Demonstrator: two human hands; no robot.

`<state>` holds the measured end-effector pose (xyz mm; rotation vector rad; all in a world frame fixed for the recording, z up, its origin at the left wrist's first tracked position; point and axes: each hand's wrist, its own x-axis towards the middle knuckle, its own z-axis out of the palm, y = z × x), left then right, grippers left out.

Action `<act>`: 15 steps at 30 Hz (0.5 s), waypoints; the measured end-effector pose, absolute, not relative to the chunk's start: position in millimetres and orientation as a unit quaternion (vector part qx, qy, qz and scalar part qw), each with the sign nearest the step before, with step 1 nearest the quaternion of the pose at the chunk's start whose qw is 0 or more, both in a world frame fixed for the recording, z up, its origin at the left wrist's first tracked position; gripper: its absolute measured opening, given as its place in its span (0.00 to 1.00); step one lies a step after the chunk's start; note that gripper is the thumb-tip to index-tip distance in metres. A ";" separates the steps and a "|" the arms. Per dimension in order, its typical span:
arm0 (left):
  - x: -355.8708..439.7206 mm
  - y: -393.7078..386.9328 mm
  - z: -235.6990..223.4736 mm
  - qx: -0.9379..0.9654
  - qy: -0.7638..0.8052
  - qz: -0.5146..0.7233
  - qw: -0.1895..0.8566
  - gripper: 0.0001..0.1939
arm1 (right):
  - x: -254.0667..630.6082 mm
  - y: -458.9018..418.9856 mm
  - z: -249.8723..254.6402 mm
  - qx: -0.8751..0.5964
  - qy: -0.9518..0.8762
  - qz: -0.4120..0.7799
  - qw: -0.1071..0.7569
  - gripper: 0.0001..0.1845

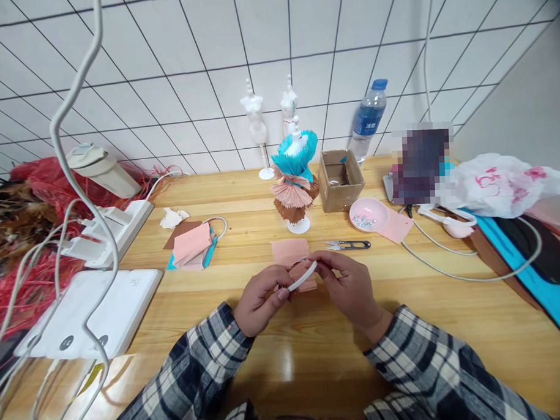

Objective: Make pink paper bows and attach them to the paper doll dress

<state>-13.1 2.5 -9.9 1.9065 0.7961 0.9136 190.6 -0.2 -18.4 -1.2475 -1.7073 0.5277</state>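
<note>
My left hand (pixel 263 298) and my right hand (pixel 349 286) both pinch a thin white ring-like band (pixel 303 279), one at each side. The band is tilted above the table, and fingers hide part of it. Below and behind it lie pink crepe paper pieces (pixel 289 251) on the wood. Just beyond my right hand are black-handled thread snips (pixel 348 245). Farther back stands a small white dress form (pixel 299 225) wearing layers of blue, pink and brown pleated paper.
Stacked coloured papers (pixel 192 245) lie left. A cardboard box (pixel 341 181), a pink dish (pixel 369 214) of small beads and a water bottle (pixel 369 120) stand right of the dress form. A power strip (pixel 120 233) and a hanging white cable (pixel 80 76) are at left.
</note>
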 end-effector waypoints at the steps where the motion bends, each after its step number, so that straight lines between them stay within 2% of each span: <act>1: -13.4 3.1 -8.8 0.766 0.316 0.364 0.424 0.17 | 190.4 -0.4 -17.8 -0.507 -0.692 0.218 0.466 0.10; 4: -13.7 5.3 -4.5 0.775 0.310 0.356 0.420 0.18 | 191.0 -0.5 -15.2 -0.502 -0.692 0.211 0.473 0.09; 11: -8.0 7.5 -4.4 0.811 0.330 0.328 0.355 0.17 | 192.6 -3.4 -12.5 -0.436 -0.772 0.086 0.456 0.08; 15: -6.6 8.3 -9.2 0.827 0.346 0.337 0.289 0.11 | 187.6 -8.8 -10.5 -0.461 -0.728 0.169 0.478 0.13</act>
